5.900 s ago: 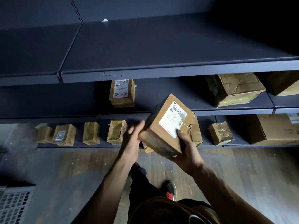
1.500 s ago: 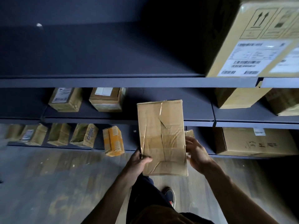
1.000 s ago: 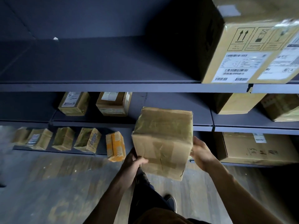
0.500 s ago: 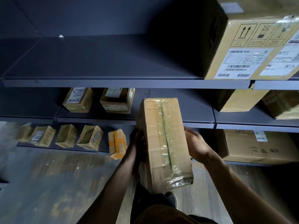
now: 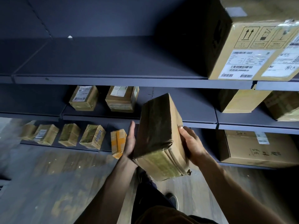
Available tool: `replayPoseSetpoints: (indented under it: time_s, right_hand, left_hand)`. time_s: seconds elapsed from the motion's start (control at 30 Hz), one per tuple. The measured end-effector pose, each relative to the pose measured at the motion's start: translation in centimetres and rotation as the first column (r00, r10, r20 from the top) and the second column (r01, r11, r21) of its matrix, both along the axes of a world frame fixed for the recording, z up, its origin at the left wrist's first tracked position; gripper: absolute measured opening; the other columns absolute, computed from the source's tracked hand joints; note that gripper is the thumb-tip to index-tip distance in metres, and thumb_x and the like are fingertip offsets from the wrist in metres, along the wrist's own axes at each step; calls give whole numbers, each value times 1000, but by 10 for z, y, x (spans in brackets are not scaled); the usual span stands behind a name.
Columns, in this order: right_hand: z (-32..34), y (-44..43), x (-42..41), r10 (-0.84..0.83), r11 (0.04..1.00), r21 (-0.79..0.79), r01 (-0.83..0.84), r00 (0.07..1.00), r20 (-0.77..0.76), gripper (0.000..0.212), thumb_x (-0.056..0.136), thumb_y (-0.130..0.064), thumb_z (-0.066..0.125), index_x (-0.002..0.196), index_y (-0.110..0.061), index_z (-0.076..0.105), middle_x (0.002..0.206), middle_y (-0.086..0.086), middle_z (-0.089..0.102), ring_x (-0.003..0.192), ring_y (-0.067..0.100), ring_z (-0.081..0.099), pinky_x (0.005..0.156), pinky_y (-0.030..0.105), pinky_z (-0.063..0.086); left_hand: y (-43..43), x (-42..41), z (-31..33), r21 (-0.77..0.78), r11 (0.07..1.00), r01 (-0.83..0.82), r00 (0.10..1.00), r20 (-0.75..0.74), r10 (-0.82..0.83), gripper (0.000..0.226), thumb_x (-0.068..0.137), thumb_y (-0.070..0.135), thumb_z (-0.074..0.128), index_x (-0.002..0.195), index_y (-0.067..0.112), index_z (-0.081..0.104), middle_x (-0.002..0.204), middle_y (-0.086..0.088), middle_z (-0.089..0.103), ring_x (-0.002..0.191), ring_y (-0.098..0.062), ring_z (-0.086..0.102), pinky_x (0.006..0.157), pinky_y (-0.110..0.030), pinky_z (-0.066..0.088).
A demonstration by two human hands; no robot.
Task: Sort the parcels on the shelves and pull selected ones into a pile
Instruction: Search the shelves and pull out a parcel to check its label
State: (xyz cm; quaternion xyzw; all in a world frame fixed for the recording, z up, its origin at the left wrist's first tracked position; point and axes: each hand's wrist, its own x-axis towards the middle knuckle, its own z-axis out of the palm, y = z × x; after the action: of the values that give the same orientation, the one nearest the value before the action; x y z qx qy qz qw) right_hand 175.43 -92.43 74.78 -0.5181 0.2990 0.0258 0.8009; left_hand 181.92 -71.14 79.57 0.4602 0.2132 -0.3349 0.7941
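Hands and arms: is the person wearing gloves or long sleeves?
No. The left hand and right hand are bare, with no gloves, rings or watch showing. Both forearms are uncovered as far as the picture shows, so no sleeves are visible. The fingers are bare too.

Bare forearms (image 5: 239,196); seemingly dark trousers (image 5: 150,201).

Held parcel (image 5: 159,136) between left hand (image 5: 130,143) and right hand (image 5: 191,143), before the shelves (image 5: 113,80).
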Motion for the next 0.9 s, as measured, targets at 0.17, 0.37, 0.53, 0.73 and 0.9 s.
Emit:
replayPoseSetpoints:
  time_s: [0.17,0.37,0.53,0.73,0.9]
  right_hand:
    - [12,-11,-5,-95,986,135,98,995,-26,42,105,-45,54,129,-14,67,118,5,76,112,24,69,99,42,53]
    - [23,-17,-11,-28,999,-34,29,999,23,22,105,-17,55,103,-10,75,91,8,78,83,28,72,77,40,56]
    - [20,-4,-8,183,976,117,-183,983,11,65,102,-66,41,146,-21,58,139,10,67,130,31,64,111,54,47]
    - [14,-6,-13,151,981,127,-147,988,-21,66,95,-65,55,131,-11,68,126,19,73,109,34,73,97,45,60]
    - [15,-5,-15,157,988,2,-157,987,-14,51,103,-52,50,124,-9,67,125,24,70,118,48,66,105,65,49]
  left_hand:
    - [19,-2,-7,312,940,137,989,17,-150,32,97,35,64,119,13,73,107,-17,76,97,-34,72,87,-40,55]
    - [30,-10,-10,380,922,74,965,206,-163,38,111,29,44,147,20,51,97,-1,64,79,-12,65,65,-28,53]
    - [18,1,-13,267,963,36,995,85,-61,47,101,50,51,87,21,83,98,-8,74,82,-20,74,82,-37,53]
    - [24,14,-40,444,896,-34,997,79,-1,96,71,87,62,138,18,64,138,-5,65,127,-24,60,117,-46,41]
    - [28,0,-25,475,874,106,964,166,-207,40,97,63,59,132,46,65,134,5,68,124,-22,63,110,-53,48]
